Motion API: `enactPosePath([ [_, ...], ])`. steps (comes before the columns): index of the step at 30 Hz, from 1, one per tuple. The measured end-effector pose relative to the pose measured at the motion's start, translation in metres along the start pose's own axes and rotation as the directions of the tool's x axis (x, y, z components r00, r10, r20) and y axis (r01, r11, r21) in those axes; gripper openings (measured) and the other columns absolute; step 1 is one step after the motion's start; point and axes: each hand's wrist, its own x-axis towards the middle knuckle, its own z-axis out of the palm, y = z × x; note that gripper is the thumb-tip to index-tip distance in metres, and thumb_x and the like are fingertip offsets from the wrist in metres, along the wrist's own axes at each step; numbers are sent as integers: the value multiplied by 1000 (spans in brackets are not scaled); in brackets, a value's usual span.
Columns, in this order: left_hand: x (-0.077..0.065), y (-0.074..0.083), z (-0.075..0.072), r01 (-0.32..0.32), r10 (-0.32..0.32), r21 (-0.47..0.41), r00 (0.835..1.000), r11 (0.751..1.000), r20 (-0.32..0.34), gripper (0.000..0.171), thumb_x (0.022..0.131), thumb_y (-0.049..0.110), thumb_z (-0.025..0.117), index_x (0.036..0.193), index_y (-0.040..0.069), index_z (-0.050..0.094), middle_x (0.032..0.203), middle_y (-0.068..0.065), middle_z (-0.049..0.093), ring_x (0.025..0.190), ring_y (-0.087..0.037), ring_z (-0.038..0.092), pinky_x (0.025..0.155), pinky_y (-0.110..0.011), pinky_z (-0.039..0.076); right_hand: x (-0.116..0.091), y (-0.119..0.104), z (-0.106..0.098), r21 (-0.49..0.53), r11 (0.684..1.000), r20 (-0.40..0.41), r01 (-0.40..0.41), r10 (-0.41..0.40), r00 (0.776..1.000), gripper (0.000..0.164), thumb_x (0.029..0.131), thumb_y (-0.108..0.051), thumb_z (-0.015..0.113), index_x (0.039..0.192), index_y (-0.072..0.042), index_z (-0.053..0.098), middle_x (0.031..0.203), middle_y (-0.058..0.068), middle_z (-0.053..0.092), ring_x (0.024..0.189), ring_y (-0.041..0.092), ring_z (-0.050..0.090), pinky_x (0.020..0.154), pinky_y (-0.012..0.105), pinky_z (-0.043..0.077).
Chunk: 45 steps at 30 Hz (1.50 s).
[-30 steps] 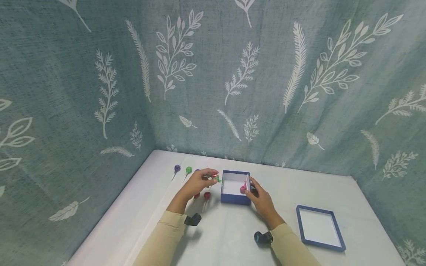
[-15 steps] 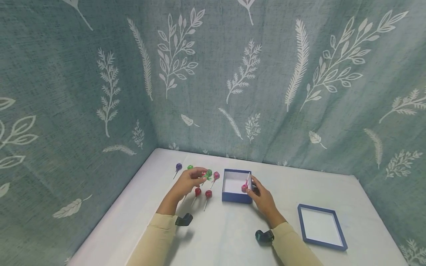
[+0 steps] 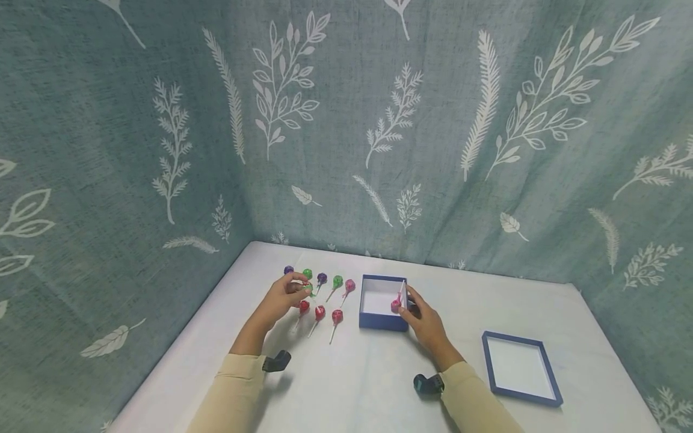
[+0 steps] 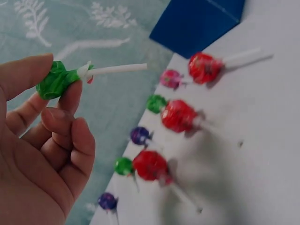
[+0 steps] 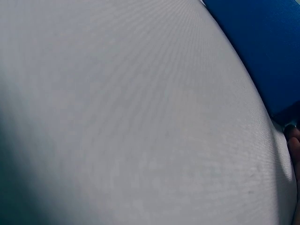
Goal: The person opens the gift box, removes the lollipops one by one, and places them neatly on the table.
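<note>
My left hand pinches a green-wrapped lollipop by its head, between thumb and fingers, above the table. Its white stick points right in the left wrist view. My right hand grips the right side of an open blue box with a white inside. A pink lollipop is at the box's right wall, close to my right thumb, its stick pointing up. In the right wrist view only the box's blue wall and a bit of my fingers show.
Left of the box lies a back row with purple, green and pink lollipops. In front of them lie red lollipops. The blue-rimmed lid lies at the right. Patterned curtains surround the white table.
My left hand has moved left, away from the box and across the lollipops, still holding the green lollipop. My right hand stays at the box.
</note>
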Motion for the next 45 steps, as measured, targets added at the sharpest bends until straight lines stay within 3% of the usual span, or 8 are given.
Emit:
enactPosePath([
  [4,-2,-4,-10,-10,10,-10,1000,1000,-19,37,92,22,69,122,5,56,103,-11,65,99,-41,59,73,-35,51,0,1,-1,7,1000,-4,8,-8,1000,62,94,-44,60,150,-25,39,139,14,53,122,34,54,102,56,35],
  [10,-4,-4,-20,5,-4,16,999,1000,-42,39,92,21,68,125,5,56,107,-12,65,102,-41,57,73,-34,50,0,2,1,0,1000,-8,8,-8,1000,63,93,-46,60,150,-26,39,139,15,53,121,34,55,102,57,36],
  [20,-3,-12,-29,6,-3,68,999,998,-40,43,94,25,66,130,5,58,115,-13,64,98,-26,60,78,-35,51,1,3,-3,2,1000,7,-18,18,1000,64,94,-47,60,151,-27,37,141,16,51,123,34,53,103,57,34],
  [26,-1,-21,-34,41,-35,137,998,990,-45,43,93,27,67,129,6,60,115,-13,64,99,-26,59,77,-35,50,1,4,-2,4,1000,-2,-28,28,1000,64,94,-46,61,150,-28,38,141,15,51,124,34,53,103,56,34],
  [31,5,-31,-37,102,-93,226,994,969,-50,40,89,27,71,124,9,65,107,-10,64,95,-25,57,74,-36,49,2,2,-2,-13,999,-3,-29,29,1000,62,94,-45,60,150,-28,38,141,13,51,124,33,52,103,56,34],
  [38,10,-41,-33,105,-98,366,995,925,-37,32,86,16,73,117,9,70,98,-9,65,91,-25,59,72,-38,50,3,-1,-2,-13,999,2,-43,43,999,62,94,-46,60,150,-31,37,142,11,50,126,33,51,104,55,33],
  [45,9,-46,-28,165,-150,406,986,899,-69,31,85,18,74,115,11,70,96,-8,66,85,-24,61,69,-38,52,1,1,0,-3,1000,10,-23,23,1000,63,94,-44,61,150,-26,38,141,15,51,123,34,53,103,55,35],
])
